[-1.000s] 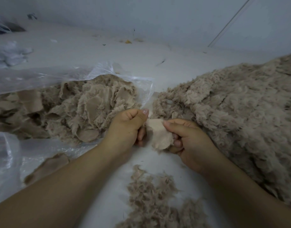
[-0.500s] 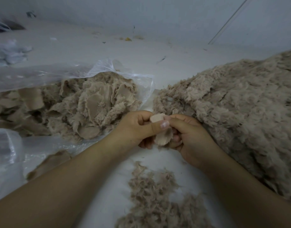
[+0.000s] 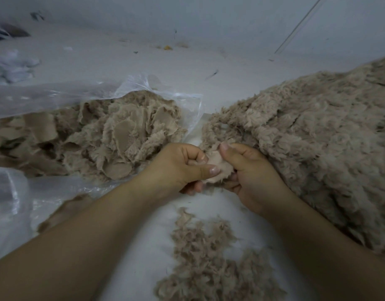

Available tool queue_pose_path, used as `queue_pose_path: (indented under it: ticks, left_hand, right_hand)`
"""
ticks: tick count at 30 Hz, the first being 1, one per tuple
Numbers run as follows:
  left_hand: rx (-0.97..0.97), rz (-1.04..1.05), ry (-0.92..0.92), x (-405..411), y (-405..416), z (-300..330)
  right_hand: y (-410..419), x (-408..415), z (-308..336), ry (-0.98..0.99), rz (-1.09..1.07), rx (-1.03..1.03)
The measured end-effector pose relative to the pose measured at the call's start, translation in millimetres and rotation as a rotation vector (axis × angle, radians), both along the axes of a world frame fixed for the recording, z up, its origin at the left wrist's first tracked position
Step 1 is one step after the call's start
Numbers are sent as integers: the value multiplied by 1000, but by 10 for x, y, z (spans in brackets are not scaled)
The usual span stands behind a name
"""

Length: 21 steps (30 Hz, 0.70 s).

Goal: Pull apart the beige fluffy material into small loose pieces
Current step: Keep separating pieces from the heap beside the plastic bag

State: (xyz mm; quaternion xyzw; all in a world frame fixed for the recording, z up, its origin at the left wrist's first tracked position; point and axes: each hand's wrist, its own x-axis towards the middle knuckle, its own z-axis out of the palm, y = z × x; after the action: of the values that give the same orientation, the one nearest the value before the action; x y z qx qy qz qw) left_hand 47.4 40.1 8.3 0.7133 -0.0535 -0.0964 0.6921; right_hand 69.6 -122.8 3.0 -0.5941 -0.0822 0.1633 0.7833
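Pale grey floor (image 3: 126,59) (scattered specks of debris) below a plain wall (image 3: 209,16), dim light

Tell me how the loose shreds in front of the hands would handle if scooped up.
The shreds are thin and feathery, so probably very light and floppy. They lie as separate wisps, so a scoop would likely shed some. They should not roll, though a draught might scatter them.
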Motion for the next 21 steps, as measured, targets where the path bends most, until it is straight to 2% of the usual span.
queue_pose_path:
  ticks: [3, 7, 9, 11, 14, 16, 21]
  left_hand:
    - [36, -93, -15, -23, 61, 14]
    - [171, -352, -83, -69, 173, 51]
    - [184, -419, -116, -73, 215, 50]
    - [132, -357, -173, -80, 210, 44]
    - [-36, -32, -223, -67, 152, -4]
    - [-41, 134, -257, -52, 85, -48]
    - [21, 149, -309, -36, -61, -114]
  right_hand:
    - [9, 9, -1, 5, -41, -18]
    - [19, 25, -7, 77, -77, 19]
    - [18, 37, -7, 92, -79, 44]
    - [29, 41, -10, 90, -83, 52]
    - [36, 27, 6, 91, -87, 41]
    - [26, 15, 1, 46, -51, 12]
    - [12, 16, -22, -15, -9, -24]
